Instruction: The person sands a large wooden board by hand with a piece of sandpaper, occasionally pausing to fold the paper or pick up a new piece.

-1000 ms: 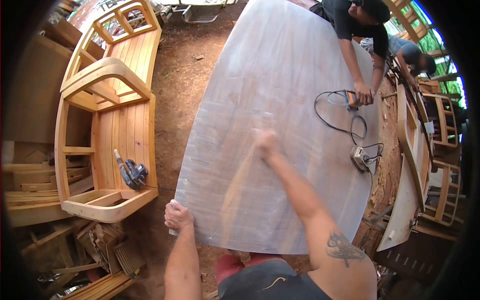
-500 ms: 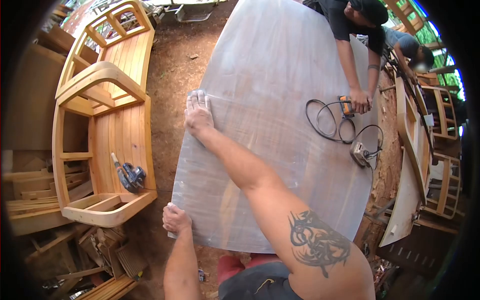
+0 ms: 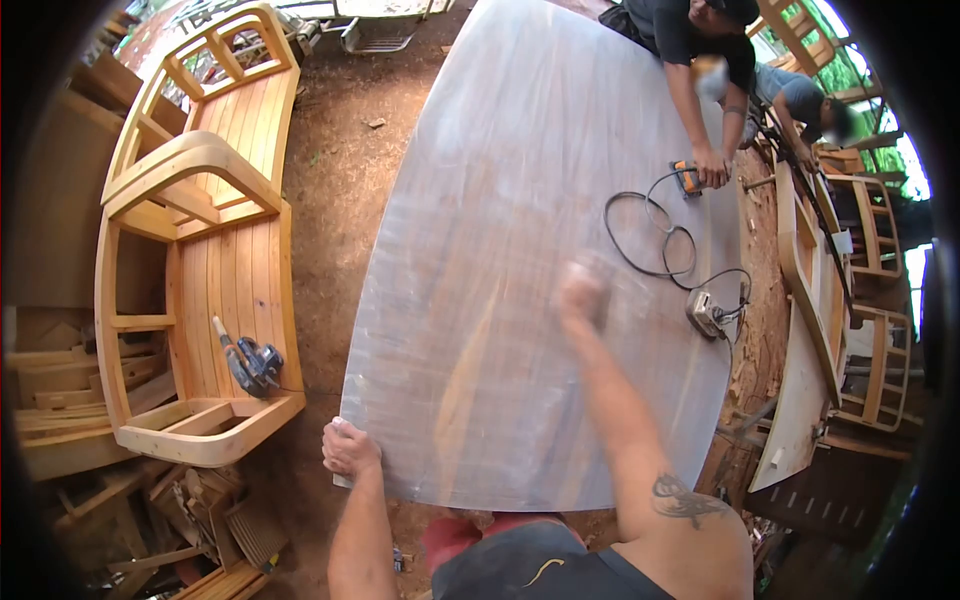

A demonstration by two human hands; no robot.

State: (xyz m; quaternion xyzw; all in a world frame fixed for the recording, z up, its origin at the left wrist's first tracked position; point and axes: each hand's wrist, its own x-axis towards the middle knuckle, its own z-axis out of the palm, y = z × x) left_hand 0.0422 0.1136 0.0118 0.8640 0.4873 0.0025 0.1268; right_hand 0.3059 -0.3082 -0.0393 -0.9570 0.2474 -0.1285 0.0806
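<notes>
A large wooden tabletop (image 3: 480, 250), covered in whitish dust with brown grain showing through, spreads in front of me. My left hand (image 3: 352, 447) is closed over its near left corner, fingers curled at the edge. Near the middle of the surface is my right hand (image 3: 580, 290), smeared by motion. A greyish blur lies beside its fingers, and I cannot make out whether it holds anything. To the right, a co-worker's hands (image 3: 712, 168) are on an orange and black power sander (image 3: 686, 178) near the far right edge.
A black cord (image 3: 640, 268) loops across the tabletop to a grey power tool (image 3: 705, 312) at the right edge. Left stands a wooden bench frame (image 3: 230, 270) with a blue power tool (image 3: 252, 365) on it. Another person (image 3: 800, 95) is behind; wooden frames (image 3: 875, 360) stand right.
My right hand has swept from the left edge to the tabletop's middle and is now blurred. My left hand stays at the corner. The co-worker's hands and sander have shifted slightly up in view.
</notes>
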